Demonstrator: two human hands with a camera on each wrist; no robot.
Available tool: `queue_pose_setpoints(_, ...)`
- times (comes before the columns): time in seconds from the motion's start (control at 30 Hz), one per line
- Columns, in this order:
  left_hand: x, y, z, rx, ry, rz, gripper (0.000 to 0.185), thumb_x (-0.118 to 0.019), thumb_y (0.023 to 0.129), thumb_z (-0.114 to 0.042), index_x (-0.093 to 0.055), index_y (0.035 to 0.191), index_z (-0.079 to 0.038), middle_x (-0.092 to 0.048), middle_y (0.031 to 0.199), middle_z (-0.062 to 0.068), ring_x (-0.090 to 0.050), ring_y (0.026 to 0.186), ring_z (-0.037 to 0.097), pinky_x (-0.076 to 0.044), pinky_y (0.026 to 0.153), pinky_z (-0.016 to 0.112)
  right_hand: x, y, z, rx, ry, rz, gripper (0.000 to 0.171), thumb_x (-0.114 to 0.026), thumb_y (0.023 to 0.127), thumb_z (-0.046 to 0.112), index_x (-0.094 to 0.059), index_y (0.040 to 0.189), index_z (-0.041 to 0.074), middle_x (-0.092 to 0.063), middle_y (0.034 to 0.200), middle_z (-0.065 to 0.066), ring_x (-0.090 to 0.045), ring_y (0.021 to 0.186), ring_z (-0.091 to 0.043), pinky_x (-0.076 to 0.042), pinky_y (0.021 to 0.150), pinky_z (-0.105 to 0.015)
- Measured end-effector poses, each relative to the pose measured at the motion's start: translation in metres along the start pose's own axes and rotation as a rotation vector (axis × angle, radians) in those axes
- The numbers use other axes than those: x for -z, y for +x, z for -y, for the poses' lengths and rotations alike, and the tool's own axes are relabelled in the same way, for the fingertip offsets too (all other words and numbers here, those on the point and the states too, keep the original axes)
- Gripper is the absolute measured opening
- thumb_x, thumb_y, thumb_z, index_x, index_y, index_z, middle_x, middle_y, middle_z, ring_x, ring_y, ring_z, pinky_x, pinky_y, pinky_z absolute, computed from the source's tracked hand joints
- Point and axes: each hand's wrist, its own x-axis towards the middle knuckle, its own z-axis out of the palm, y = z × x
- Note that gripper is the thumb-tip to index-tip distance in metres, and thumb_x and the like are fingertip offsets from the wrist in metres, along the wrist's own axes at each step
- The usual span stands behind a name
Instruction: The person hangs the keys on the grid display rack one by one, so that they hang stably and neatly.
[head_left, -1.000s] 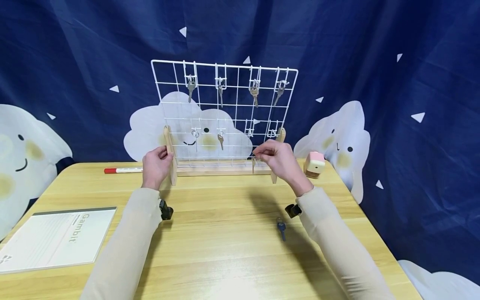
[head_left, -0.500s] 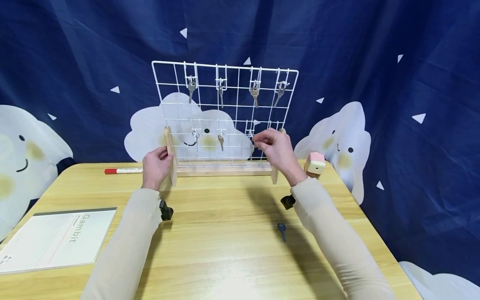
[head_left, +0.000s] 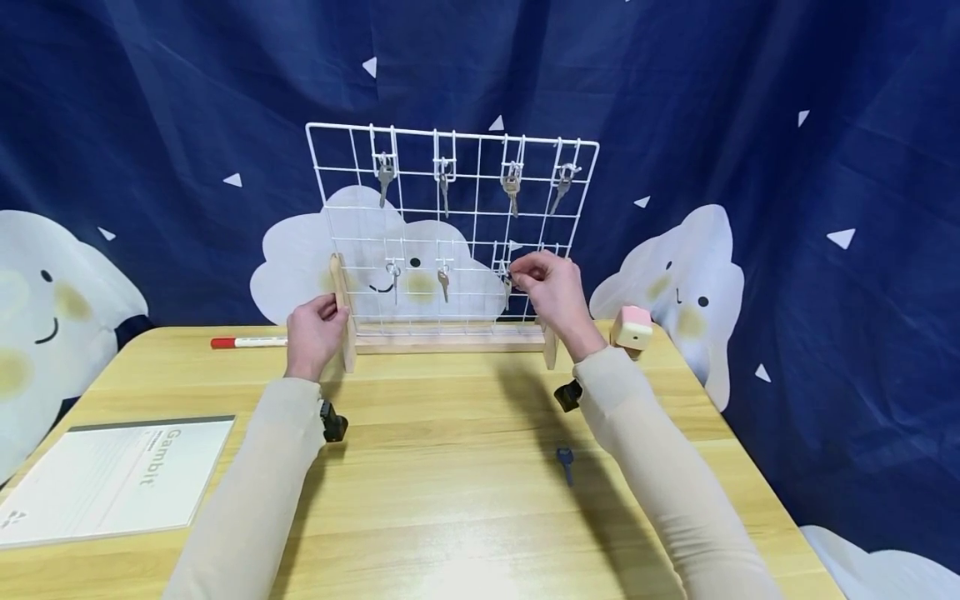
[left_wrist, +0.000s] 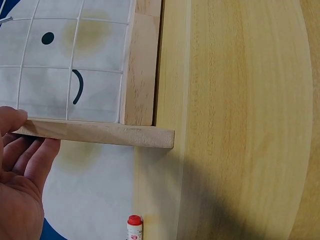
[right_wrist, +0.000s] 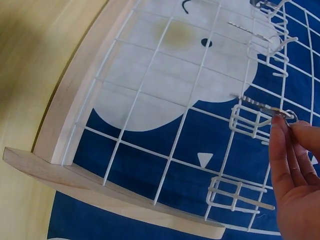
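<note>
A white wire grid rack (head_left: 450, 133) stands in a wooden frame at the back of the table. My left hand (head_left: 313, 337) grips its left wooden post (left_wrist: 100, 134), thumb on one side and fingers on the other. With thumb and fingers, my right hand (right_wrist: 295, 167) pinches a key (right_wrist: 260, 104) by its ring, right at a lower-row hook (right_wrist: 245, 120). Behind the fingers, part of the ring is hidden. Several keys hang along the top row, among them a brass-toned key (head_left: 512, 185). Lower left, a silver key (head_left: 396, 283) and a brass key (head_left: 444, 285) hang.
A dark-headed key (head_left: 566, 463) lies on the table (head_left: 420, 467) below the right forearm. Left are a notebook (head_left: 120, 483) and a red-capped marker (head_left: 247, 342). A pink and cream box-like object (head_left: 632, 327) stands by the rack's right end. Rightmost in the lower row, a hook (right_wrist: 235, 194) bears no key.
My right hand has raised the key from near the rack's bottom bar to the lower-row hook. My left hand stays on the post.
</note>
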Motion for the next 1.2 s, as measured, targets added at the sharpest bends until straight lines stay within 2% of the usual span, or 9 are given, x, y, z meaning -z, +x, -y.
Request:
queue_pose_setpoints(0.03,0.0,0.0,0.0,0.0,0.0,0.001,0.041,-0.057,0.098,-0.012,-0.055,0.135,0.005,-0.06,0.128,0.022,-0.06,0.117,0.028,-0.051,0.097,0.033,-0.001,0.001,0.0,0.002,-0.013,0.0,0.008,-0.072,0.087,0.0,-0.076,0.092,0.003,-0.069,0.084,-0.006,-0.06,0.073,-0.014,-0.048,0.082,-0.025)
queue_pose_setpoints(0.13,-0.001,-0.001,0.0,0.004,-0.005,0.002,0.041,-0.057,0.098,-0.012,-0.055,0.136,0.005,-0.06,0.128,0.022,-0.06,0.117,0.028,-0.051,0.097,0.033,-0.004,0.002,-0.001,-0.002,-0.043,0.016,0.009,-0.07,0.088,0.0,-0.076,0.094,0.002,-0.068,0.086,-0.006,-0.06,0.076,-0.017,-0.042,0.093,-0.033)
queue_pose_setpoints(0.2,-0.001,-0.001,-0.001,0.001,-0.006,0.002,0.041,-0.057,0.098,-0.012,-0.055,0.135,0.005,-0.06,0.128,0.022,-0.06,0.117,0.029,-0.051,0.097,0.033,-0.007,0.003,-0.002,-0.01,-0.054,0.026,0.01,-0.068,0.089,0.0,-0.075,0.095,0.001,-0.067,0.088,-0.006,-0.058,0.078,-0.018,-0.041,0.094,-0.034)
queue_pose_setpoints(0.27,-0.001,-0.001,0.0,0.001,-0.006,0.002,0.041,-0.057,0.098,-0.012,-0.054,0.135,0.005,-0.06,0.128,0.022,-0.06,0.117,0.029,-0.051,0.096,0.033,-0.01,0.003,-0.004,-0.024,-0.059,0.032,0.01,-0.067,0.09,0.0,-0.075,0.096,0.001,-0.066,0.089,-0.006,-0.058,0.079,-0.019,-0.048,0.08,-0.031)
queue_pose_setpoints(0.37,-0.001,-0.001,0.0,-0.004,-0.003,0.004,0.041,-0.056,0.099,-0.013,-0.054,0.136,0.005,-0.06,0.129,0.022,-0.059,0.117,0.029,-0.051,0.097,0.033,-0.012,0.004,-0.006,-0.019,-0.074,0.014,0.01,-0.067,0.09,-0.001,-0.075,0.096,0.001,-0.066,0.089,-0.006,-0.059,0.078,-0.018,-0.05,0.07,-0.029)
queue_pose_setpoints(0.67,0.0,0.001,0.003,-0.018,0.01,0.005,0.04,-0.056,0.099,-0.012,-0.055,0.135,0.005,-0.06,0.128,0.023,-0.06,0.117,0.029,-0.051,0.097,0.034,-0.007,-0.007,-0.006,0.048,-0.082,-0.018,0.013,-0.065,0.09,0.0,-0.072,0.102,0.0,-0.066,0.098,-0.009,-0.066,0.089,-0.02,-0.056,0.081,-0.03)
queue_pose_setpoints(0.93,0.001,0.001,0.003,-0.033,0.026,0.013,0.04,-0.056,0.098,-0.01,-0.055,0.134,0.007,-0.06,0.127,0.024,-0.059,0.118,0.031,-0.05,0.098,0.036,-0.001,-0.035,-0.017,0.214,-0.104,-0.059,0.016,-0.061,0.089,-0.005,-0.071,0.1,0.001,-0.065,0.095,-0.008,-0.064,0.085,-0.02,-0.055,0.077,-0.028)
queue_pose_setpoints(1.07,0.001,0.001,0.002,-0.043,0.029,0.009,0.039,-0.057,0.098,-0.01,-0.056,0.133,0.007,-0.061,0.125,0.024,-0.059,0.117,0.032,-0.05,0.098,0.037,0.006,-0.054,-0.02,0.264,-0.129,0.014,0.016,-0.06,0.09,-0.005,-0.069,0.101,0.001,-0.065,0.097,-0.007,-0.063,0.086,-0.02,-0.057,0.075,-0.03)
queue_pose_setpoints(1.2,0.0,0.001,0.002,-0.045,0.029,0.005,0.039,-0.057,0.098,-0.012,-0.057,0.132,0.006,-0.062,0.125,0.023,-0.06,0.117,0.031,-0.051,0.098,0.036,0.018,-0.073,-0.021,0.228,-0.137,0.132,0.014,-0.06,0.092,-0.001,-0.069,0.104,0.002,-0.065,0.099,-0.006,-0.065,0.088,-0.02,-0.057,0.078,-0.035)
